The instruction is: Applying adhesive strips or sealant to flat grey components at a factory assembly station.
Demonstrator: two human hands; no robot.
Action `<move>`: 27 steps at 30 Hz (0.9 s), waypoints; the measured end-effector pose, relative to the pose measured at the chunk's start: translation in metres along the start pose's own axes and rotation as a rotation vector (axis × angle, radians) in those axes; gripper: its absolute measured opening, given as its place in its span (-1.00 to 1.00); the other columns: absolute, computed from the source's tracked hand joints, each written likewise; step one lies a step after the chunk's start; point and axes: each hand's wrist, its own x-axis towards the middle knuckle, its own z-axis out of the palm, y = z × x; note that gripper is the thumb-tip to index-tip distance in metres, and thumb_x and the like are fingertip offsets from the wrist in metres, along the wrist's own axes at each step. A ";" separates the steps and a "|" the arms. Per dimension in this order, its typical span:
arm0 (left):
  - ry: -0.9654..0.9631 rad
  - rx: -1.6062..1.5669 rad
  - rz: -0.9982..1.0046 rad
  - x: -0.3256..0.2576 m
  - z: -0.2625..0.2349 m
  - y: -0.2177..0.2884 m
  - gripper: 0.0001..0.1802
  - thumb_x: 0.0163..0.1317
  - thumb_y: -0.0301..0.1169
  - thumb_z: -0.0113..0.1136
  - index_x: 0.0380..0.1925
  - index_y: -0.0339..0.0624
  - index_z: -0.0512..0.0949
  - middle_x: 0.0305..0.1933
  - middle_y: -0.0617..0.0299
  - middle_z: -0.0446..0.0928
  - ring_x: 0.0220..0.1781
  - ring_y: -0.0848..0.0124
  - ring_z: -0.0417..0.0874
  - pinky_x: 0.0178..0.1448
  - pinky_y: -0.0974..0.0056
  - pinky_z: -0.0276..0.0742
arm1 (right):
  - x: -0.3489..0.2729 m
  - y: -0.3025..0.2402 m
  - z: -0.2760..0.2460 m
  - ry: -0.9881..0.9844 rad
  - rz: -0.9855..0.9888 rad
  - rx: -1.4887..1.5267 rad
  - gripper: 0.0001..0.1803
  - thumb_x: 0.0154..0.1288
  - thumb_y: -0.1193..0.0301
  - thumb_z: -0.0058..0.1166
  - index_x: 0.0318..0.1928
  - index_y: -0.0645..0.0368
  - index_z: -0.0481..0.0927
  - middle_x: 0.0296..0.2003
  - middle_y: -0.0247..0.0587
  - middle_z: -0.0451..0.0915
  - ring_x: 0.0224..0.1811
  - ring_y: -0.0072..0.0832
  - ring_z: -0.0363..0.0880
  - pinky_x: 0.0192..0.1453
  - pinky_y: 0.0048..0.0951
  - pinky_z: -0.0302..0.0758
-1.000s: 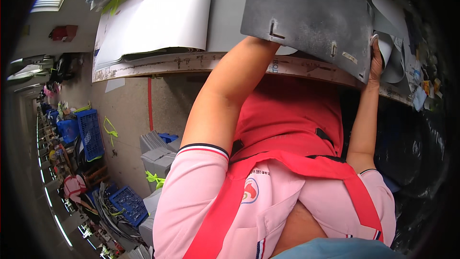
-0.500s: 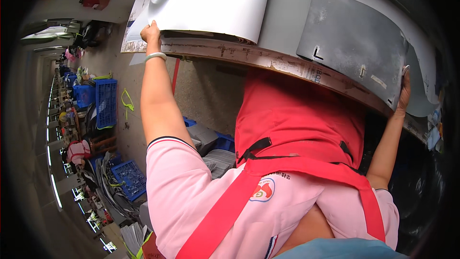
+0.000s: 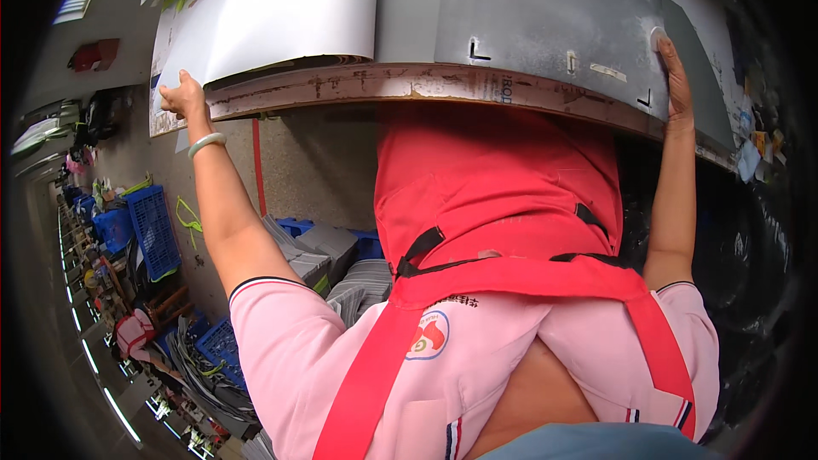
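Note:
My left hand (image 3: 184,95) is closed at the lower left corner of a large white sheet (image 3: 294,8), at the edge of the worktable (image 3: 341,83). Its thumb points up, and a pale bangle circles the wrist. The sheet bulges along its lower edge. On the right lies a grey flat template (image 3: 545,21) with black corner marks and small slots. Over its right part my right hand (image 3: 676,81) holds a small white rounded piece (image 3: 658,38) at the fingertips, against the surface. The fingers partly hide this piece.
Blue crates (image 3: 153,230) and stacks of grey sheets (image 3: 328,251) stand on the floor to the left. Black plastic (image 3: 733,273) lies below the table at right. Scraps (image 3: 750,158) hang by its right end. Another person (image 3: 135,332) is farther left.
The view has shifted, so the table and both hands sit further left in the picture. My right hand has moved up from the template's right edge onto its face.

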 end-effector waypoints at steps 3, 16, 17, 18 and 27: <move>-0.214 -0.654 0.494 -0.041 -0.036 0.049 -0.52 0.36 -0.34 0.36 0.21 -0.35 0.58 0.09 0.06 0.68 -0.09 0.38 0.72 0.04 0.34 0.65 | 0.019 -0.005 0.038 -0.150 0.017 -0.161 -0.79 0.51 0.26 0.22 -0.01 0.08 0.63 -0.18 -0.49 0.68 -0.21 -0.69 0.67 -0.12 -0.68 0.63; -0.787 -0.268 1.486 -0.333 -0.042 0.136 -0.73 0.23 -0.37 0.43 -0.10 -0.20 0.68 -0.07 0.16 0.63 -0.01 0.17 0.65 0.09 0.16 0.59 | 0.060 -0.006 0.069 0.058 -0.133 -0.843 -0.76 0.33 0.31 0.28 -0.15 0.24 0.72 -0.33 -0.38 0.66 -0.29 -0.59 0.55 -0.17 -0.48 0.49; -0.755 -0.283 1.494 -0.334 -0.040 0.134 -0.73 0.21 -0.39 0.43 -0.10 -0.18 0.68 -0.08 0.17 0.63 0.00 0.15 0.64 0.11 0.14 0.58 | 0.060 -0.004 0.066 0.079 -0.139 -0.862 -0.75 0.33 0.30 0.27 -0.13 0.24 0.73 -0.32 -0.38 0.67 -0.28 -0.58 0.56 -0.16 -0.47 0.49; -0.721 -0.293 1.499 -0.334 -0.039 0.132 -0.72 0.19 -0.41 0.43 -0.10 -0.17 0.68 -0.08 0.17 0.63 0.02 0.12 0.62 0.12 0.12 0.57 | 0.056 -0.003 0.072 0.095 -0.145 -0.879 -0.73 0.33 0.30 0.27 -0.11 0.25 0.73 -0.31 -0.38 0.68 -0.27 -0.57 0.57 -0.15 -0.45 0.50; -0.743 -0.379 1.412 -0.329 -0.031 0.128 -0.80 0.15 -0.44 0.41 -0.21 -0.18 0.67 -0.17 0.19 0.62 -0.05 0.15 0.61 0.05 0.12 0.57 | 0.041 -0.008 0.068 0.043 -0.185 -0.970 -0.70 0.32 0.27 0.28 -0.10 0.26 0.74 -0.31 -0.38 0.69 -0.26 -0.59 0.56 -0.15 -0.46 0.51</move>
